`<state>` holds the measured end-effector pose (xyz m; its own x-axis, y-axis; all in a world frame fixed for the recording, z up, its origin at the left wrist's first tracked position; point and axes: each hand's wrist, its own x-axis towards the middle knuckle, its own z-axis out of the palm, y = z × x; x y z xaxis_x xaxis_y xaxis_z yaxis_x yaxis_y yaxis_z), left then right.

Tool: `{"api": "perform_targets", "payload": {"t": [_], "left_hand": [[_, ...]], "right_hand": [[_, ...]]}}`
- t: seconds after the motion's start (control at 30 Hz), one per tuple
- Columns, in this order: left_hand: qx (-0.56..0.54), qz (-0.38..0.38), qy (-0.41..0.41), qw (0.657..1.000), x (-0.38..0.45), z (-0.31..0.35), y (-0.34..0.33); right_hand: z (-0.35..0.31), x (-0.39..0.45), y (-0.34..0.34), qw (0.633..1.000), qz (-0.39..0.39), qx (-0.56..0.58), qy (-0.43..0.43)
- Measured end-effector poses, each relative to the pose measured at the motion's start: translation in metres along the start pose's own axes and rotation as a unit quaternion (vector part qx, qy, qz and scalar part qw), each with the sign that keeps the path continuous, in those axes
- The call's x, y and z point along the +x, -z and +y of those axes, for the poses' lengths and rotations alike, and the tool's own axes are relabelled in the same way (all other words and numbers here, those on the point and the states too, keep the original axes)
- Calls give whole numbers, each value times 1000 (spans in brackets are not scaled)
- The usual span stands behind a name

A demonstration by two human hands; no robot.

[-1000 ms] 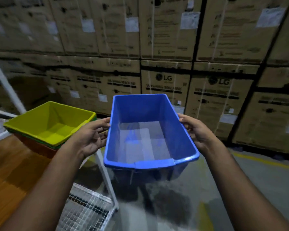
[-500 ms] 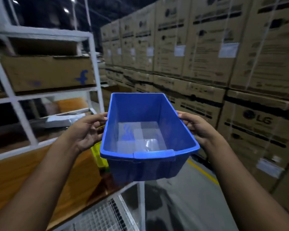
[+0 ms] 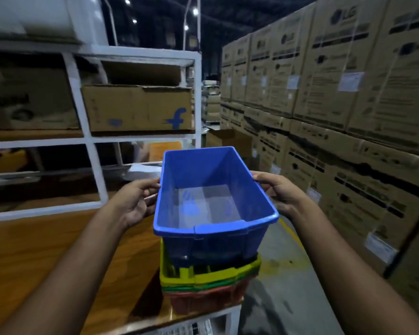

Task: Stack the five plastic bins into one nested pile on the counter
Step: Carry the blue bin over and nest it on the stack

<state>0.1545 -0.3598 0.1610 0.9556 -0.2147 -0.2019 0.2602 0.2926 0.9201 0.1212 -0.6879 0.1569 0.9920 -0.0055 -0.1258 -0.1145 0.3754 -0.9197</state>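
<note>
Both hands grasp the blue bin (image 3: 213, 201) by its long sides, the left hand (image 3: 136, 204) and right hand (image 3: 279, 193) curled at the rim; it hangs just above the yellow bin (image 3: 203, 274) topping the pile at the counter (image 3: 46, 250) corner; lowered askew, it could jam on the rim, or nudge the pile off the edge.

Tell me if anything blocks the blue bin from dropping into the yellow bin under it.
Nothing visible does. The blue bin, held by the left hand and right hand, hangs right over the yellow bin, whose visible rim is unobstructed; its inside is mostly hidden.
</note>
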Motion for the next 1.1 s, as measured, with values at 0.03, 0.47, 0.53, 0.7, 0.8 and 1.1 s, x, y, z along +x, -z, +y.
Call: {"api": "perform_targets", "payload": {"t": [0.03, 0.47, 0.53, 0.7, 0.8, 1.1], "left_hand": [[3, 15, 0, 1000, 2, -4, 0], [43, 100, 19, 994, 18, -54, 21], [57, 103, 22, 993, 18, -64, 24], [66, 108, 34, 991, 19, -89, 27], [75, 124, 25, 989, 19, -97, 29], [142, 167, -10, 976, 18, -101, 28]], "right_hand": [[0, 6, -1, 1000, -15, 9, -14], [61, 57, 27, 997, -60, -16, -35], [73, 57, 32, 997, -63, -10, -37], [94, 57, 38, 997, -32, -14, -63], [99, 53, 38, 997, -8, -28, -77], [103, 46, 46, 996, 32, -47, -71]]}}
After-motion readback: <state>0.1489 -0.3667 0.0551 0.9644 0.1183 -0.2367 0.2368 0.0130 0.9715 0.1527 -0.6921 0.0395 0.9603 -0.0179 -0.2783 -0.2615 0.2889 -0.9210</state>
